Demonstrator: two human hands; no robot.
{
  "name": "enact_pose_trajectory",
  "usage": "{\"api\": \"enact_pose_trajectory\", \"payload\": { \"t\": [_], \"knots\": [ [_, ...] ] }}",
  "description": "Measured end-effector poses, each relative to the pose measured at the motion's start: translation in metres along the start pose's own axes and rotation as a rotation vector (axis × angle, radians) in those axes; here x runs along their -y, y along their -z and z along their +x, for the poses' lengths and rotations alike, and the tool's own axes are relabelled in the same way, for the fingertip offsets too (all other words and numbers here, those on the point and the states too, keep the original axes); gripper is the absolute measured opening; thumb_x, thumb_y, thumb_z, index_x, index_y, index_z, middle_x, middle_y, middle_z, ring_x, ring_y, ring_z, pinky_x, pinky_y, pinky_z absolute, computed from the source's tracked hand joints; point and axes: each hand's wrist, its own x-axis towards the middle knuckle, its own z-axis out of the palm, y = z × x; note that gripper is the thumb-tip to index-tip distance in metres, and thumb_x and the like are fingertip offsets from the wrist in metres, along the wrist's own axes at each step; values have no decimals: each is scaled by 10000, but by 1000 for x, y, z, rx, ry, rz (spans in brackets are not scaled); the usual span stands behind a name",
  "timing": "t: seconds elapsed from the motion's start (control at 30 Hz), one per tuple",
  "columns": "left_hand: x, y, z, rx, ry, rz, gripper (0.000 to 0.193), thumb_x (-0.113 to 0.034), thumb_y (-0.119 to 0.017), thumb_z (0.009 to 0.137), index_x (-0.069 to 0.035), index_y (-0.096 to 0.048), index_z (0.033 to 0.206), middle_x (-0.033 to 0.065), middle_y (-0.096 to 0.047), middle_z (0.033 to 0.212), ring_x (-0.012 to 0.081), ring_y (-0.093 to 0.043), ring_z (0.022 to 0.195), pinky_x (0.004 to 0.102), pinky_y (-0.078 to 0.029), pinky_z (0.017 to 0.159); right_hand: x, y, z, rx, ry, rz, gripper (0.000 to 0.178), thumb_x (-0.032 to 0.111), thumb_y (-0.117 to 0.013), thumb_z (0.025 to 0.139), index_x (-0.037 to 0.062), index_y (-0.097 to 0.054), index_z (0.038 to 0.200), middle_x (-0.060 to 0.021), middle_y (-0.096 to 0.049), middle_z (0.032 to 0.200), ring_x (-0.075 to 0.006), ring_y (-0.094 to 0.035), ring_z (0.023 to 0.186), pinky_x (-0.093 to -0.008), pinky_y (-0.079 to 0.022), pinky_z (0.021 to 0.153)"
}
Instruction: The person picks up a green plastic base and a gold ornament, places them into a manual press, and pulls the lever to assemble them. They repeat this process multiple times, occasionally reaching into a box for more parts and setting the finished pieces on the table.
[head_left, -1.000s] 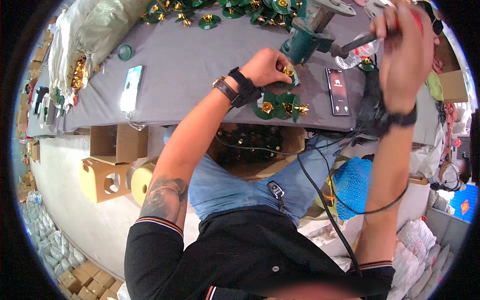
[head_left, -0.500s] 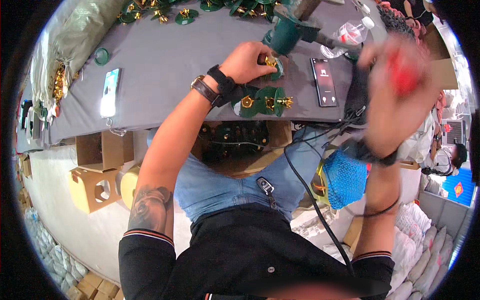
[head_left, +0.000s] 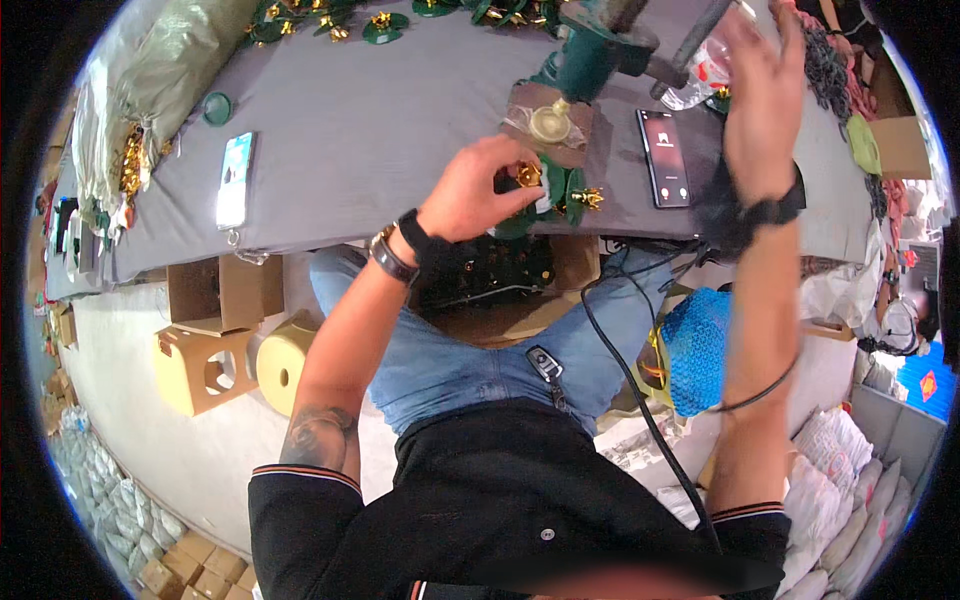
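Note:
My left hand [head_left: 478, 190] pinches a gold flower-shaped piece [head_left: 528, 175] on the near side of a green hand press [head_left: 590, 60]. A round brass-coloured die [head_left: 550, 122] sits on the press's base plate, apart from my fingers. Beside and partly behind that hand lie green discs, one carrying a gold crown-like piece [head_left: 588, 198]. My right hand [head_left: 762, 115] is raised near the press's lever [head_left: 700, 40], blurred, with its fingers stretched and apart. No grip on the lever shows, and its far end leaves the picture.
A dark phone [head_left: 663, 158] lies right of the press, before a clear plastic bottle [head_left: 708, 70]. Another phone [head_left: 235, 180] lies at left. More green discs with gold pieces [head_left: 385, 25] line the far edge. A black cable [head_left: 640, 420] hangs across my lap.
My left hand has drawn the gold piece out from under the press, toward me. The lever has swung up, and my right hand has moved farther away, up and left from where the red knob was.

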Motion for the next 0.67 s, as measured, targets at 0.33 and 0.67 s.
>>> {"api": "enact_pose_trajectory", "payload": {
  "t": [0.33,0.67],
  "knots": [
    [-26,-28,-67,-100,20,62,596,9,-798,781,-99,-596,1331,185,-502,1353,382,-548,1242,411,-505,1029,-42,-54,-224,338,-254,-360,511,136,-714,891,5,-562,1361,-225,-523,1392,-391,-505,1317,-439,-390,1134],
    [-9,-61,-139,-206,100,135,558,136,-737,752,-66,-646,1263,171,-490,1374,354,-579,1211,408,-509,1014,-11,-25,-244,583,-162,-456,553,258,-793,869,90,-608,1362,-181,-524,1470,-356,-501,1363,-460,-379,1153]
  ]
}}
